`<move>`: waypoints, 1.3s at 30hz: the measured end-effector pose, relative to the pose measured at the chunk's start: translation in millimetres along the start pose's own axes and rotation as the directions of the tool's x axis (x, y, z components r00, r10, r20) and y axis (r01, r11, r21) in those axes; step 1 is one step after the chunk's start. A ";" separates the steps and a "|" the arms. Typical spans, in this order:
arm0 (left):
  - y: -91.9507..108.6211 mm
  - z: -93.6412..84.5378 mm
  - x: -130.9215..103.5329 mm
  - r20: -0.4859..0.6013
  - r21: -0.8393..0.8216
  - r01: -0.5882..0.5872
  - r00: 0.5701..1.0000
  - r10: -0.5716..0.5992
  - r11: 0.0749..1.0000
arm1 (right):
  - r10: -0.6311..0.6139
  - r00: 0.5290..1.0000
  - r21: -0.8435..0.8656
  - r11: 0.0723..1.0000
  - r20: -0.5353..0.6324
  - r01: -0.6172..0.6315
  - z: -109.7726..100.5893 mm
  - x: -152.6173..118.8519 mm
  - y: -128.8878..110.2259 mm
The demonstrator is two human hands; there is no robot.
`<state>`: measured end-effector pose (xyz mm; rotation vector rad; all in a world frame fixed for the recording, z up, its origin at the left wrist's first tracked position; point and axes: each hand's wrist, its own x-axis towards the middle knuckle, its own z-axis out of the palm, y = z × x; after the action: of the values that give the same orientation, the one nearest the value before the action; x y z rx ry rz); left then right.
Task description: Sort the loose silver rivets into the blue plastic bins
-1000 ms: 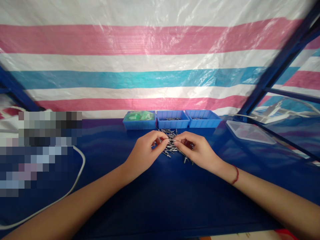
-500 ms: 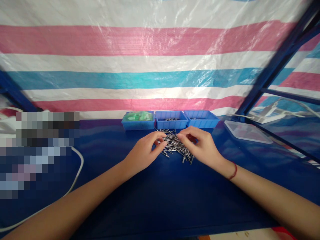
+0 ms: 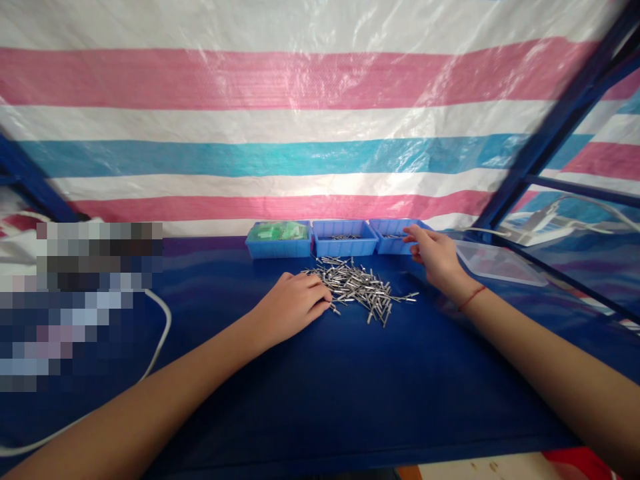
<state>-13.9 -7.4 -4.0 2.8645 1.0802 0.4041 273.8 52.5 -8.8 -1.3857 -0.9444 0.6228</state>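
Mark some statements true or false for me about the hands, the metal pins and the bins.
1. The left hand is at the pile of thin silver metal pins. True.
2. The right hand is at the left-hand bin. False: it is at the right-hand bin.
3. A striped plastic sheet hangs behind the blue plastic bins. True.
4. The green contents are in the middle bin. False: they are in the left-hand bin.
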 end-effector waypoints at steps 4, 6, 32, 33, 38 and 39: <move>-0.5 -1.2 1.4 0.007 0.057 -0.007 1.000 0.007 0.998 | -0.093 0.990 -0.043 0.994 0.110 0.098 7.9 -19.2 -7.1; -1.6 -0.8 1.6 0.001 0.080 0.000 1.000 0.000 0.997 | -0.166 0.963 -0.091 0.978 0.211 0.189 11.9 -30.7 -10.4; 15.8 0.4 4.2 -0.332 -0.501 0.036 0.915 -0.230 0.865 | -0.450 0.445 -0.008 0.696 0.774 0.718 26.7 -100.2 -22.4; 15.9 0.2 4.4 -0.329 -0.501 0.032 0.917 -0.225 0.865 | -0.449 0.441 -0.005 0.697 0.777 0.717 26.8 -100.9 -22.8; 16.9 -0.2 3.9 -0.338 -0.502 0.027 0.914 -0.225 0.864 | -0.429 0.461 -0.002 0.730 0.777 0.684 27.7 -104.2 -24.5; 17.2 -0.2 3.7 -0.341 -0.506 0.031 0.911 -0.233 0.862 | -0.421 0.468 -0.001 0.743 0.777 0.669 27.8 -104.3 -24.4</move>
<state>-0.3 -17.9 -0.5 2.2873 1.0261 1.1043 192.9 -23.0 -6.3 -0.9390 -2.1580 0.5300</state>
